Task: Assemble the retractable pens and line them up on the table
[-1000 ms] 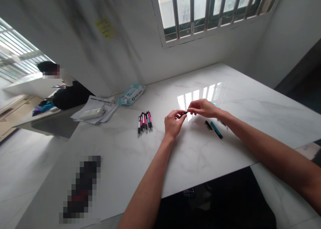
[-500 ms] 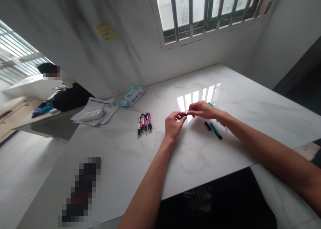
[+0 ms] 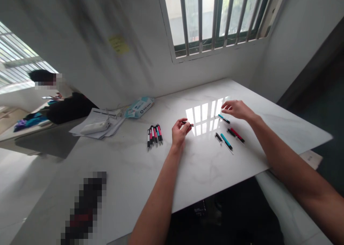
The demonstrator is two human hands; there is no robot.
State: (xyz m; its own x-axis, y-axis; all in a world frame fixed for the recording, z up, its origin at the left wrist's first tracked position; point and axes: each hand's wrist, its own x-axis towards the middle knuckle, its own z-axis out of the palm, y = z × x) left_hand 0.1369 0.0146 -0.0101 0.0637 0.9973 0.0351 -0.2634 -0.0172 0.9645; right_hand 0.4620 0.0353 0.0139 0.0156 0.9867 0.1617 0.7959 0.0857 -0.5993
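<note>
My left hand (image 3: 179, 129) pinches a small dark pen part (image 3: 189, 124) between thumb and fingers just above the white marble table (image 3: 139, 166). My right hand (image 3: 238, 109) hovers with fingers spread over a teal pen (image 3: 224, 119) lying near the window's reflection; it holds nothing. Close by lie a red pen (image 3: 237, 135), a teal pen barrel (image 3: 226, 141) and a short black piece (image 3: 218, 137). A row of several assembled pens (image 3: 154, 134) lies left of my left hand.
A wet-wipes packet (image 3: 139, 107) and a stack of papers with a white device (image 3: 97, 125) lie at the table's back left. A person in black sits at the far left. A pixelated dark object (image 3: 84, 209) lies near the front left edge.
My right hand let go of the part both hands held and moved right and back to above the teal pen. My left hand keeps the small part. The view tilted slightly upward.
</note>
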